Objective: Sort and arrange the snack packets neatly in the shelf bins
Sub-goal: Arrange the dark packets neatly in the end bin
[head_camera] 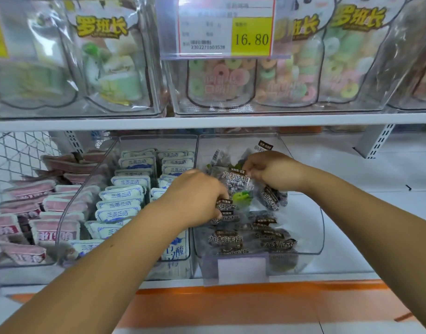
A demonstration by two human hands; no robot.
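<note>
Both my arms reach forward into the lower shelf, and my hands meet over the right-hand bin [321, 227], a clear tub with a low scooped front; my left hand [195, 196] comes in from the left with its fingers curled down around a small bunch of the dark packets [253, 233], gripping them near the middle of the tub; my right hand [270, 172] sits a little higher and further back, fingers and thumb pinching the top edge of an upright packet [236, 180] that stands on end between my two hands, its white lettering facing me; more of the dark packets lie loose and overlapping across the floor of the tub, some flat, some tilted, and a few stand against the back behind my right hand; a blank label holder [241, 266] is clipped to the tub's front; just beside it on the left, the middle bin [91, 174] holds blue-and-white packets [125, 189] in two tidy rows, standing on edge one behind another; further left, the left bin [19, 270] holds pink packets [26, 194] lying looser and at mixed angles, with wire mesh [19, 150] behind them; above the white shelf board [207, 121] stand clear bins of ring-sweet bags [282, 75], with a price tag [216, 27] hanging in front; an orange strip [255, 300] runs along the shelf front below my wrists.
</note>
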